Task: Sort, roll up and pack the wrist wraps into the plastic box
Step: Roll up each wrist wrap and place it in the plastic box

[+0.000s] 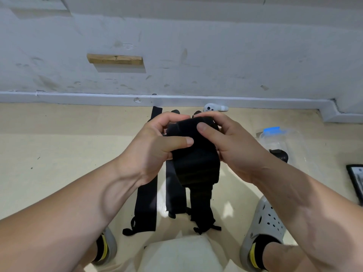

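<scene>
A black wrist wrap [196,160], partly rolled at its top, hangs in front of me above the floor. My left hand [153,146] grips its left side with the thumb pressed across the roll. My right hand [229,142] grips its right side, thumb on the roll's top. The wrap's loose tail drops toward the floor. Two more black wraps [146,205] lie flat on the floor below, side by side, partly hidden by my hands. A clear plastic box [284,142] with a blue clip stands at the right with one rolled black wrap [280,155] inside.
A white wall and skirting run across the back, with a small white controller [213,107] on the floor against it. A dark flat object [356,181] lies at the right edge. My feet in grey clogs [263,228] frame the wraps on the beige floor.
</scene>
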